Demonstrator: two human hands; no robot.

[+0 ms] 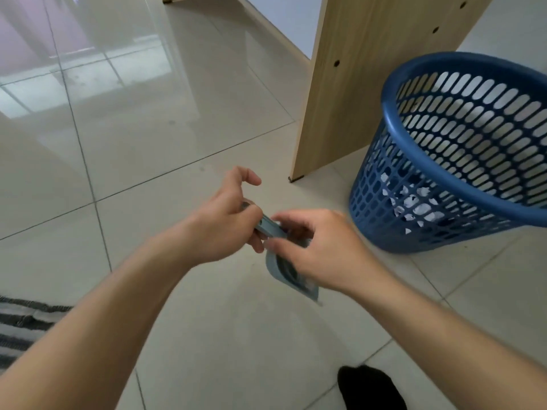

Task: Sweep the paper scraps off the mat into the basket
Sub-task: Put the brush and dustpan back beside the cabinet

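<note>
Pale glossy floor (183, 149) tiles fill the view, spreading beneath and beyond both hands. Up and to the right of the hands stands a light wooden panel (364, 84), its foot resting on the floor. Just right of that panel, and to the right of the right hand, sits the blue slotted basket (453, 184), tilted in the wide lens, with white paper scraps (414, 202) lying in its bottom and showing through the slots. Far to the lower left of the left hand, at the picture's edge, a corner of the striped grey mat (20, 324) lies on the floor. Below the right forearm a black sock (370, 389) shows on a foot.

The left hand (225, 223) is closed around the handle end of a small blue-grey dustpan (281, 261), its forefinger and thumb curled loosely above. The right hand (322, 250), touching it from the right, grips the dustpan's body with fingers bent over it. The tool is blurred, so its exact form is unclear.
</note>
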